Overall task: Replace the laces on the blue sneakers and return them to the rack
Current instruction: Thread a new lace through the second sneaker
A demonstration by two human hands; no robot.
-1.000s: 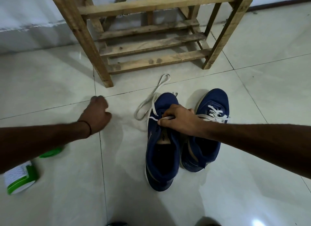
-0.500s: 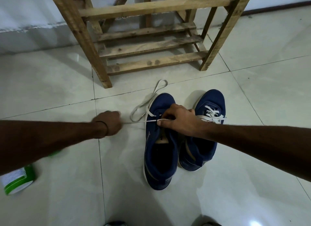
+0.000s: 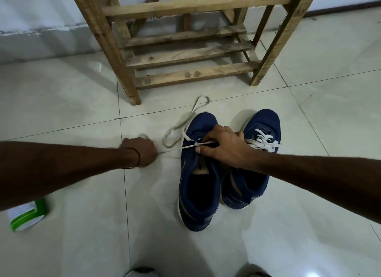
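left hand (image 3: 142, 151) fisted on taut lace (image 3: 188, 138) end, left of left shoe (image 3: 199, 179). right hand (image 3: 224, 146) grips that shoe at eyelets, on floor (image 3: 82, 103) near rack (image 3: 185, 56). risk: overpull leaves ends uneven; slack loop may knot.

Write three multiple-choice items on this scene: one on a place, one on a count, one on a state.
1. The green-and-white container lies: A) on a table; B) on the floor, lower left; C) inside a sneaker.
2. Blue sneakers on the floor: A) two; B) one; C) three.
3. The left sneaker is: A) tied; B) laceless; C) partly laced, lace trailing.
Key: 1B, it sits beneath the left forearm; 2A, a pair stands side by side; 3C, the lace loops onto the floor, the left hand pinching one end.
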